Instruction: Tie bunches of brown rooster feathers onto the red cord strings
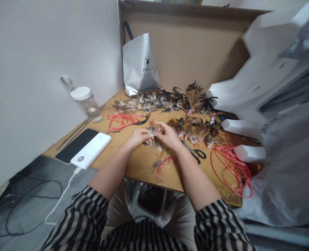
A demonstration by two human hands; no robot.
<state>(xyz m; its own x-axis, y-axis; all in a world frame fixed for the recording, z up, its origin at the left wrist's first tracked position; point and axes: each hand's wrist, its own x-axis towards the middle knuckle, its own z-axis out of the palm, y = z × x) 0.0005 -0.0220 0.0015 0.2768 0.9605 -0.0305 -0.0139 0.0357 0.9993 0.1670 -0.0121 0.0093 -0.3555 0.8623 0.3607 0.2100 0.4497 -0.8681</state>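
Observation:
My left hand (141, 137) and my right hand (167, 136) meet over the middle of the wooden table (133, 160). Between their pinched fingers is a small tuft of brown and grey feathers (152, 130), partly hidden by the fingertips. Just right of my right hand lies a row of brown feather bundles (196, 129). Black-handled scissors (196, 151) rest by my right wrist, their blades partly under the feathers. Below my hands, a few loose feathers (158, 163) lie beside a short piece of red plastic string (164, 164).
Behind are a long pile of feathers (154, 99) and a silver bag (137, 62). Red string lies in a loose bunch (121, 120) at left and a tangle (230, 167) at right. A lidded bottle (87, 104), phone (77, 143) and cabled white power bank (91, 151) sit left.

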